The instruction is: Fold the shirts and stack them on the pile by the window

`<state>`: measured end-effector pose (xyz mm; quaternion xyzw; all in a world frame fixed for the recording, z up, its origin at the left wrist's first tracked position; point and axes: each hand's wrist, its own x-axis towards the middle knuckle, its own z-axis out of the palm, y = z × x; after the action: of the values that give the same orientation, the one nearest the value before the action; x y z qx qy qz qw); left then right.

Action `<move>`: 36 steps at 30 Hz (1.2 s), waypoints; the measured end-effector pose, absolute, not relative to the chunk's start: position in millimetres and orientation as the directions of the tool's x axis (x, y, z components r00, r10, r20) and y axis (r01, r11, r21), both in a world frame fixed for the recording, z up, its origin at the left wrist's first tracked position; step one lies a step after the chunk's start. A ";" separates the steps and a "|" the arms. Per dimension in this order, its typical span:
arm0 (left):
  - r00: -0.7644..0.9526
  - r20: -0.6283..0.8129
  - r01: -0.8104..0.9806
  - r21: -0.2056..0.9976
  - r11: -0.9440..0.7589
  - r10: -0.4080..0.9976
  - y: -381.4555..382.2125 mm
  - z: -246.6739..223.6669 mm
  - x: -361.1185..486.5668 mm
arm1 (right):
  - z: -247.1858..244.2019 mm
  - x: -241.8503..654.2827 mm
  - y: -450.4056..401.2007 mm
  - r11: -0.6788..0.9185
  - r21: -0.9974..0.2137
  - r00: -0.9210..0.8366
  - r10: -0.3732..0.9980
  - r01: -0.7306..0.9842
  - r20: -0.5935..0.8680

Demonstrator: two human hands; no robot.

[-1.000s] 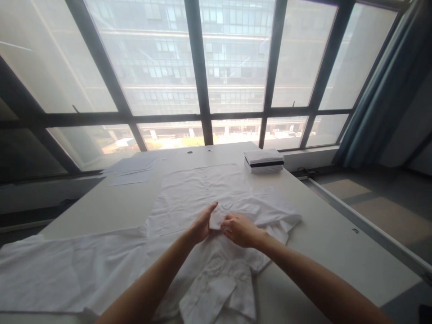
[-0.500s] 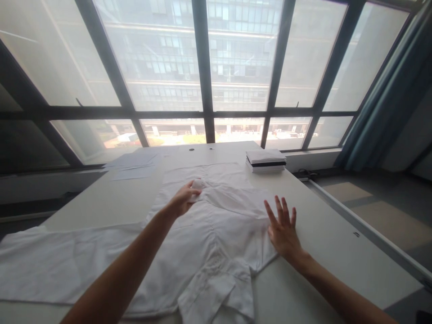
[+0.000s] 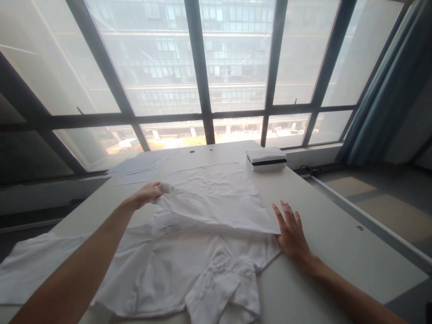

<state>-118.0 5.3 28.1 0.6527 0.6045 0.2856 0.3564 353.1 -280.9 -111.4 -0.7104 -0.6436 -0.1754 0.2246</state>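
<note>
A white button-front shirt [image 3: 178,274] lies spread on a white table [image 3: 324,238], its collar [image 3: 221,288] toward me. One sleeve [image 3: 40,265] stretches out to the left, partly behind my left forearm. My left hand [image 3: 146,193] is closed on the gathered cuff end of the other sleeve [image 3: 216,211], which lies across the shirt body and is lifted a little at the cuff. At the shirt's right edge my right hand [image 3: 293,234] rests with its fingers spread, its thumb side against the fold of the cloth.
A stack of folded white cloth [image 3: 266,159] with a dark layer in it stands at the far right of the table. Several white sheets [image 3: 135,168] lie at the far left. Large windows [image 3: 202,67] rise behind the table, and a blue curtain [image 3: 381,103] hangs at right.
My left hand has moved left, drawing the sleeve's cuff across the shirt, so the sleeve lies spread wider. My right hand has shifted slightly right and down, staying at the shirt's right edge.
</note>
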 end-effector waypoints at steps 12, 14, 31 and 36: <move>0.162 0.070 0.611 0.776 -0.156 0.984 27.6 9.0 -113.2 | -81.7 393.0 -257.5 0.212 -0.497 -0.131 0.972 0.842 0.193; 0.203 0.052 0.570 0.806 -0.161 0.978 27.3 16.9 -112.5 | -73.1 396.5 -225.4 0.195 -0.531 -0.028 0.952 0.824 0.306; 0.109 0.068 0.265 0.960 -0.095 0.992 63.9 2.9 -114.0 | -100.8 406.5 -101.1 0.073 -0.362 0.050 0.947 0.929 0.318; -0.018 0.014 0.529 0.848 -0.002 1.000 62.2 -30.6 -110.7 | -104.3 407.4 -104.0 0.105 -0.368 0.034 0.935 0.924 0.354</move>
<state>-110.7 62.2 -30.6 0.6151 0.6215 0.3504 0.3356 407.4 -104.0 -104.3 -0.6687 -0.6949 0.0102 0.2643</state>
